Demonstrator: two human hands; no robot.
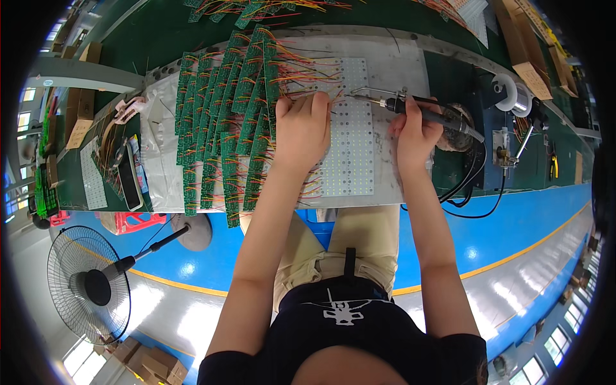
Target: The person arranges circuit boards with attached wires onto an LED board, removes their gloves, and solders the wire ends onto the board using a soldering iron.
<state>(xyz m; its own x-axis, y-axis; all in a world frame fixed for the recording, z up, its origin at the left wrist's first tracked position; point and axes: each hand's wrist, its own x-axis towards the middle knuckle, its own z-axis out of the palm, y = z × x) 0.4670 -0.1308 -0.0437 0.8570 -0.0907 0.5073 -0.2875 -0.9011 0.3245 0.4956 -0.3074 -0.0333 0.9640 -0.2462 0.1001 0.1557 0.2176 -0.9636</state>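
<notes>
In my right hand (416, 131) is a soldering iron (433, 116) with a dark handle and a thin metal guide along it. Its tip points left, over the upper part of a pale board panel (350, 154) dotted with rows of small pads. My left hand (301, 131) is closed at the panel's left edge, fingers pinching thin red wire beside the iron's tip; the fingertips are partly hidden. Left of that hand, many narrow green circuit boards (221, 96) lie in overlapping rows. Red and yellow wires (308, 70) run from them toward the panel.
A round tip-cleaner pot (457, 131) and a white solder spool (511, 96) on its stand are at the right, with black cables (471, 179) looping off the bench edge. A phone (130, 176) lies at the left. A fan (96, 287) stands on the floor.
</notes>
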